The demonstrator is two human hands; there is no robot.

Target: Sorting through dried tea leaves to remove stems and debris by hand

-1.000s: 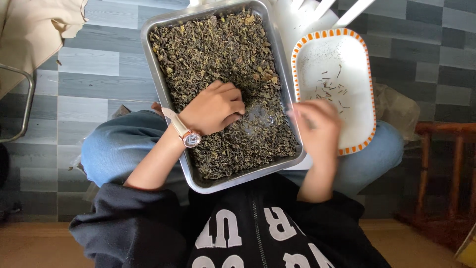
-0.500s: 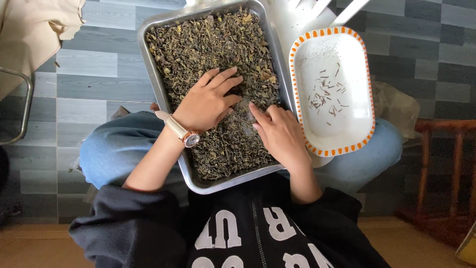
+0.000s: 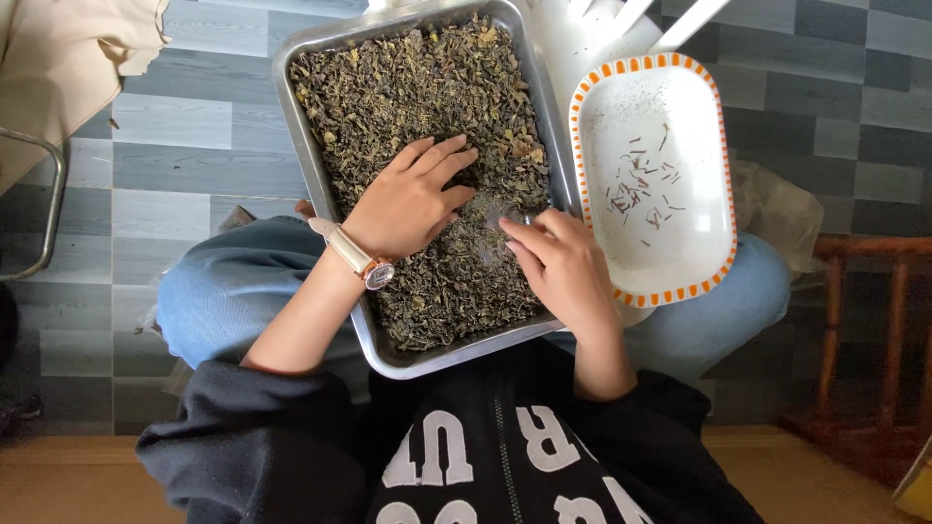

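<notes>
Neither grip holds anything that I can make out: left hand (image 3: pixel 408 204) lies flat, fingers spread, palm down on the dried leaves (image 3: pixel 417 97) approx mid-tray. Right hand (image 3: pixel 563 267) rests w/ fingers loosely curled at the leaves' right edge, beside a bare patch of tray bottom. Metal tray (image 3: pixel 311 184) sits across my lap, over the jeans (image 3: pixel 223 291). White dish w/ orange-dashed rim (image 3: pixel 582 97) just right of the tray, holding a few thin stems (image 3: pixel 646 189). Wristwatch (image 3: pixel 364 264) on left wrist.
</notes>
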